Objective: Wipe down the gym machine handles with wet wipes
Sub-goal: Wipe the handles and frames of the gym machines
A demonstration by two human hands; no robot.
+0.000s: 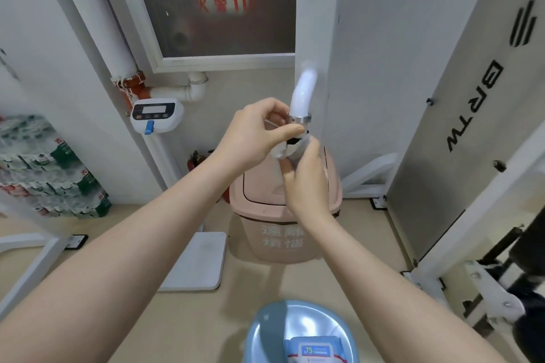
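Observation:
A white curved machine bar (303, 91) hangs in front of me, ending in a metal ring (299, 118) above a black handle grip that is mostly hidden. A white wet wipe (281, 151) is wrapped around that grip. My left hand (259, 130) pinches the handle just under the ring with thumb and fingers. My right hand (305, 177) grips the wipe around the lower part of the handle from below. A wet wipes pack (315, 349) lies on a blue stool (271, 333) at the bottom of the view.
A pink lidded bin (265, 233) stands directly below the handle. A white scale platform (197, 262) lies left of it, its display (156, 113) on a post. The machine's grey weight-stack cover (472, 127) and white frame stand at the right. Packed bottles (50, 168) are stacked at the left.

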